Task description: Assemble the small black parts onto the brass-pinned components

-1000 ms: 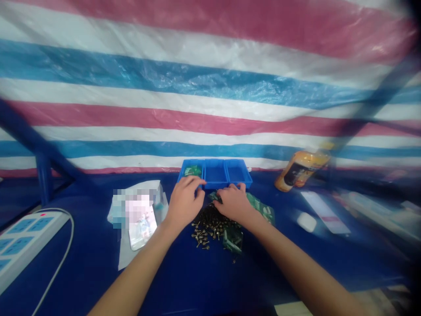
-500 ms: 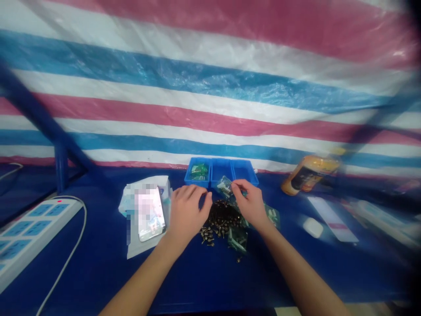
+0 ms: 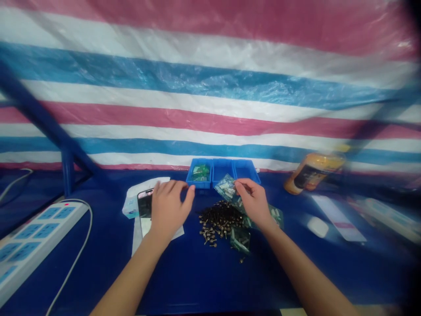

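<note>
My right hand (image 3: pixel 253 199) pinches the edge of a small clear plastic bag (image 3: pixel 226 188) with pale, slim pieces inside. Below it lies a heap of small brass-and-dark screws (image 3: pixel 219 219). More of these filled bags rest by the heap, one bag (image 3: pixel 240 240) at its front and another bag (image 3: pixel 275 215) partly behind my right wrist. My left hand (image 3: pixel 169 208) hovers over or touches a smartphone (image 3: pixel 144 204), thumb apart from the fingers and nothing held. It covers much of the phone, which lies on white paper packaging (image 3: pixel 131 197).
Behind the heap stand three joined blue trays (image 3: pixel 223 171), the left one holding green-tinted bags. A power strip (image 3: pixel 36 235) with a white cable lies left. To the right are an orange drink bottle (image 3: pixel 312 171), a white case (image 3: pixel 318 227) and a pale flat slab (image 3: pixel 338 218).
My left hand has shifted left, from beside the phone to over it, and the phone's screen has changed. My right hand still holds the bag. The view has turned slightly.
</note>
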Motion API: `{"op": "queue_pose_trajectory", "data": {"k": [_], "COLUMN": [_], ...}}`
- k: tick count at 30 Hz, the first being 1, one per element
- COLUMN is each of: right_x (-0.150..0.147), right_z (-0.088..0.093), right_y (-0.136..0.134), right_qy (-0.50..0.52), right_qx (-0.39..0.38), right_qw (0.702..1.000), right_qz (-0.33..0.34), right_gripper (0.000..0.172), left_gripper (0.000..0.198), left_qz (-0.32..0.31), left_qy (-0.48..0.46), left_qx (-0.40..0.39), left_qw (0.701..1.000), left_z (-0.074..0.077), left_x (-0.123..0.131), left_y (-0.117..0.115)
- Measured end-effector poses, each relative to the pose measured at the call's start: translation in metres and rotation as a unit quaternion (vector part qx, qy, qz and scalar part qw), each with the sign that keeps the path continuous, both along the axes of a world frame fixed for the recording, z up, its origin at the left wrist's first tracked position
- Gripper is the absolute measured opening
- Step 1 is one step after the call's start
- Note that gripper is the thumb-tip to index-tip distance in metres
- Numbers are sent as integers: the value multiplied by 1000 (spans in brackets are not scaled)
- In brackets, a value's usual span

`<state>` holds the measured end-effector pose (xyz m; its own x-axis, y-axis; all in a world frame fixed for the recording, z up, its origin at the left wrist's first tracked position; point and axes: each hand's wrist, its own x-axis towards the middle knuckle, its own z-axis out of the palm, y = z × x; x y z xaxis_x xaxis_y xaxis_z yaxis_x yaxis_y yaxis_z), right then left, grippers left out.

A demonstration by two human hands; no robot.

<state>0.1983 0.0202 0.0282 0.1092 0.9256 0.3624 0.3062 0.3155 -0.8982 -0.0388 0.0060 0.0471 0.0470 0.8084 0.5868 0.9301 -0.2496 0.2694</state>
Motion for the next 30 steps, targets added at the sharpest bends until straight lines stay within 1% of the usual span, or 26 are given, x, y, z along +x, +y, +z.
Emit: {"op": "queue_pose_trajectory", "data": {"k": [1, 2, 4, 6, 8, 10, 12, 15, 17, 19, 20, 22, 23, 26, 28, 30], "right_x": [0, -1, -2, -5, -8, -11, -14, -18, -17, -13, -10, -2, 2, 13, 17, 19], "right_z": [-1, -2, -6, -10, -12, -13, -12, -9, -6, -4, -3, -3, -4, -4, -4, -3], "right_y": [1, 2, 3, 4, 4, 2, 0, -3, -3, -1, 0, 4, 7, 11, 13, 15], "right_qy": [25, 50, 96, 135, 159, 169, 169, 156, 149, 139, 131, 103, 89, 60, 55, 59], "right_qx": [-14, -26, -44, -61, -82, -96, -101, -107, -104, -91, -82, -66, -60, -69, -78, -77], "right_qw": [1000, 998, 994, 989, 984, 980, 979, 980, 982, 985, 987, 992, 994, 996, 995, 995], "right_qz": [-3, -7, -10, -1, 15, 32, 46, 59, 59, 50, 42, 29, 22, 16, 12, 9], "right_gripper": [27, 28, 28, 28, 29, 30, 30, 30, 31, 33, 33, 33, 33, 34, 35, 35], "left_gripper": [32, 32, 33, 32, 31, 29, 30, 30, 31, 30, 29, 30, 32, 35, 33, 30], "left_qz": [-35, -69, -128, -148, -176, -206, -220, -210, -197, -178, -164, -97, -75, -35, -15, 24], "left_qy": [-22, -54, -141, -255, -338, -379, -390, -375, -359, -340, -328, -235, -224, -202, -188, -162], "left_qx": [-6, -28, -104, -161, -191, -206, -208, -198, -188, -174, -168, -164, -155, -148, -160, -160], "left_qw": [999, 996, 976, 942, 905, 878, 870, 881, 893, 907, 915, 953, 959, 967, 969, 973], "left_z": [3, 5, 4, -3, -13, -22, -28, -27, -22, -13, -8, 2, 7, 14, 14, 11], "left_x": [8, 17, 36, 50, 58, 60, 59, 52, 46, 37, 32, 22, 17, 7, 4, 4], "left_y": [3, 7, 13, 19, 24, 26, 25, 26, 32, 43, 50, 65, 73, 91, 96, 96]}}
